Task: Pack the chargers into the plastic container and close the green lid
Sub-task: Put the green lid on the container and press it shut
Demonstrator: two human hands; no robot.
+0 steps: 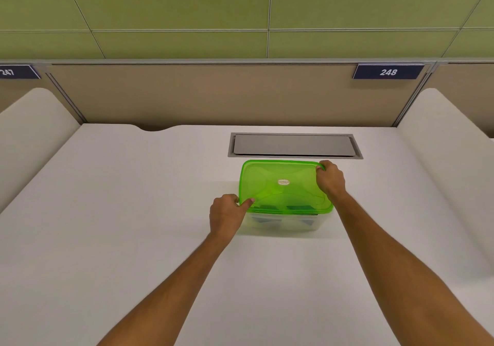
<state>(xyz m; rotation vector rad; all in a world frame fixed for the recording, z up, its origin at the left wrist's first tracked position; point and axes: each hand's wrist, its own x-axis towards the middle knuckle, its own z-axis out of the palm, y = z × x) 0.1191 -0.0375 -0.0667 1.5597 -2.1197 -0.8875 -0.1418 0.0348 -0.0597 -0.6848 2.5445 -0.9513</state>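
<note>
Fingers (247, 203) of the left hand (227, 213) pinch the near-left corner of the green lid (280, 185), while the right hand (330, 178) clamps its far-right corner. That lid lies on the clear plastic container (283, 222), which stands on the white surface (133, 212) with dark chargers (270, 220) dimly visible inside. Beyond it sits a grey hatch (294, 145).
</note>
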